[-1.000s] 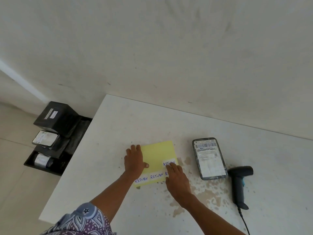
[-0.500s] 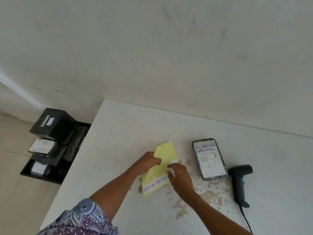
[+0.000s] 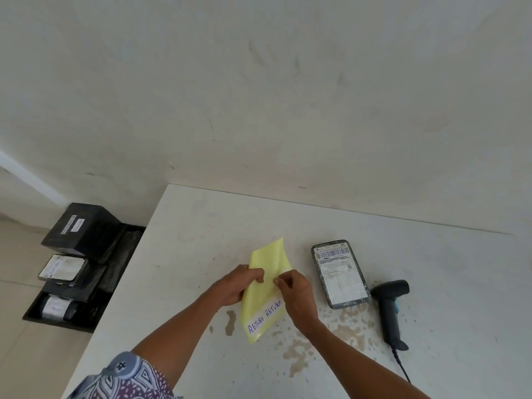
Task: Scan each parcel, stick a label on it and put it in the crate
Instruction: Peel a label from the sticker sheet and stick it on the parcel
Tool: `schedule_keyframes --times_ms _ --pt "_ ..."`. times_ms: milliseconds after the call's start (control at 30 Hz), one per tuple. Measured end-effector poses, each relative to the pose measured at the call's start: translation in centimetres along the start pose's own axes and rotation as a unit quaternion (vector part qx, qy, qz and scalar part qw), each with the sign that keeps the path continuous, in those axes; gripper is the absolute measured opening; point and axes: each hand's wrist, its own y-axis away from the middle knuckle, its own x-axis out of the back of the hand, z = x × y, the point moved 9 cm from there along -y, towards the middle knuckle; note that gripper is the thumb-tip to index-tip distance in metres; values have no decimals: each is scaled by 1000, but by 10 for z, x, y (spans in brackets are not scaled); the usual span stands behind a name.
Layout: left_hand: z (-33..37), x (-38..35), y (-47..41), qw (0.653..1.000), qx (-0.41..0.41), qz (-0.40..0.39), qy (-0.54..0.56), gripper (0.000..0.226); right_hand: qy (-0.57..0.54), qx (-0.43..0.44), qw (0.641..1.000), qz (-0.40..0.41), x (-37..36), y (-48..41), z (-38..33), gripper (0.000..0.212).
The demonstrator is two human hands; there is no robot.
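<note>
Above the near middle of the table [image 3: 201, 240], fingertips [image 3: 277, 281] of the right hand [image 3: 299, 295] pinch the right edge of the yellow label sheet [image 3: 266, 286]; fingers [image 3: 257, 276] of the left hand [image 3: 234, 285] grip its left edge. Best to peel a RETURN label [image 3: 264, 318] slowly with the sheet taut, then press it onto the parcel [image 3: 341, 273] lying just right.

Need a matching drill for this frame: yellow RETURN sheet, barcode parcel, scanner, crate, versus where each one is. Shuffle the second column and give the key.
Things
1. yellow sheet
2. barcode parcel
3. scanner
4. crate

Places
A. on the floor left of the table, with black parcels inside
B. flat on the table, between the right hand and the scanner
C. pinched by the left hand and the right hand
D. on the table, farthest right, with its cable trailing toward the near edge

Pairs: 1-C, 2-B, 3-D, 4-A
</note>
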Motion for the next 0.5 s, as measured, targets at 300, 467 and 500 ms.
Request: schedule_keyframes --times_ms 300,467,500 --pt "-1 -4 8 999 -15 20 42 38 6 35 999 -1 5 6 -5 7" --pt "7 -18 13 998 -47 -8 47 32 22 65 998 0 7 12 -9 12" --pt "8 -18 14 998 -51 -8 44 34 24 69 997 1 8 12 -9 12"
